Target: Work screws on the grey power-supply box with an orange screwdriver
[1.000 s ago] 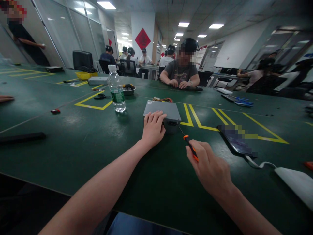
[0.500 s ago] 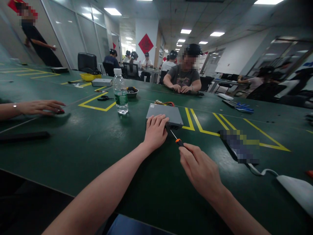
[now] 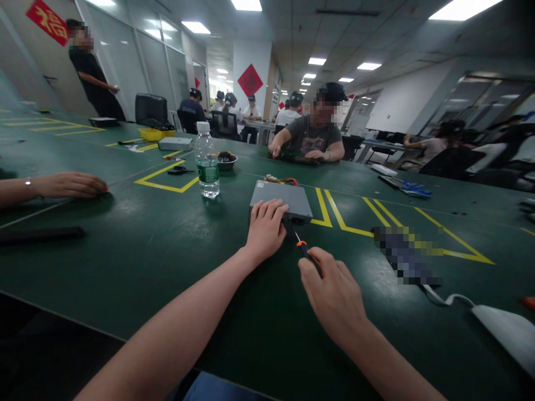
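Note:
A grey metal computer power supply [image 3: 290, 195] lies on the green table, with colored wires [image 3: 286, 181] coming out behind it. My left hand [image 3: 266, 225] grips its near left part, fingers over the top; the thumb is mostly hidden. In my right hand [image 3: 334, 289] is a screwdriver [image 3: 301, 245] with an orange and black handle. Its thin shaft points up and left at the front face of the power supply, close to the socket. Whether the tip touches the face, I cannot tell.
A water bottle [image 3: 207, 167] stands left of the power supply, near a metal bowl [image 3: 227, 162]. To the right lie a blurred-out dark device [image 3: 405, 256] with a white cable and a white object [image 3: 505, 334]. Another person's hand [image 3: 77, 184] rests at left; a co-worker [image 3: 313, 136] sits opposite.
My right hand has shifted slightly left and down with the screwdriver, whose shaft stands steeper. My left hand stays on the power supply. The co-worker opposite has spread their hands apart.

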Demonstrator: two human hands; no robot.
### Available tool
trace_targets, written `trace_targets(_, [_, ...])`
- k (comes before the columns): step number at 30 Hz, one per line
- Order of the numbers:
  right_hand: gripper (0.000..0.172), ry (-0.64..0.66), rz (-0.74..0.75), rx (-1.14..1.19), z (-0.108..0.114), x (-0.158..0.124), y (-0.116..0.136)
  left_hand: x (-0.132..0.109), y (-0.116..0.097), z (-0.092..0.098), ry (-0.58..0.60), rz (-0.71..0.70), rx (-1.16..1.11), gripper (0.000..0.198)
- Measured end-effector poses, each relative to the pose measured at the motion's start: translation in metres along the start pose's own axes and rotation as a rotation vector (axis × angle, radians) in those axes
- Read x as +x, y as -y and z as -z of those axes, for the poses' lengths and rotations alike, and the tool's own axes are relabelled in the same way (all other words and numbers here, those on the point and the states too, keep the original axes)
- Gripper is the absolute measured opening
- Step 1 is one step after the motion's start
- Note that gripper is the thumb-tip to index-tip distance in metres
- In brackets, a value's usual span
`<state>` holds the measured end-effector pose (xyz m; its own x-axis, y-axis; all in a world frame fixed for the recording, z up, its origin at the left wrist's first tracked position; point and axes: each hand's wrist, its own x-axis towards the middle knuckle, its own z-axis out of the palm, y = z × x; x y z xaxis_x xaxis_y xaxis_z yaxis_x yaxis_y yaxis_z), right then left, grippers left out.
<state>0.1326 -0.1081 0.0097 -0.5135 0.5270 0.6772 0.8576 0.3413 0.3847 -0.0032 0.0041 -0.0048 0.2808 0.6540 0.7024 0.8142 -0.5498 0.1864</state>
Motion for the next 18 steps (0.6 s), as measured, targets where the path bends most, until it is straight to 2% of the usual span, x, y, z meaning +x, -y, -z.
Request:
trace_targets(4, [0.023,0.072,0.029,0.056,0.001,-0.003,0.016,0.000,0.000,0.001,-0.008,-0.001,-0.006,0.039])
trace_targets(8, [0.029,0.035,0.087,0.066,0.003,-0.004,0.012,0.000,-0.001,0.000,-0.012,0.000,-0.009,0.039])
trace_targets(11, [0.019,-0.037,0.066,0.060,0.007,-0.002,0.003,0.000,-0.001,0.000,-0.015,0.002,-0.011,0.040])
trace_targets(13, [0.015,-0.036,0.026,0.047,0.008,-0.001,0.001,0.000,-0.002,0.000,-0.014,0.004,-0.005,0.040])
trace_targets(15, [0.018,0.012,0.005,0.044,0.007,-0.002,0.004,0.000,-0.002,0.000,-0.010,0.004,0.003,0.041])
trace_targets(18, [0.029,0.060,0.086,0.097,0.004,-0.004,0.010,0.000,-0.002,0.001,-0.002,0.000,0.017,0.041])
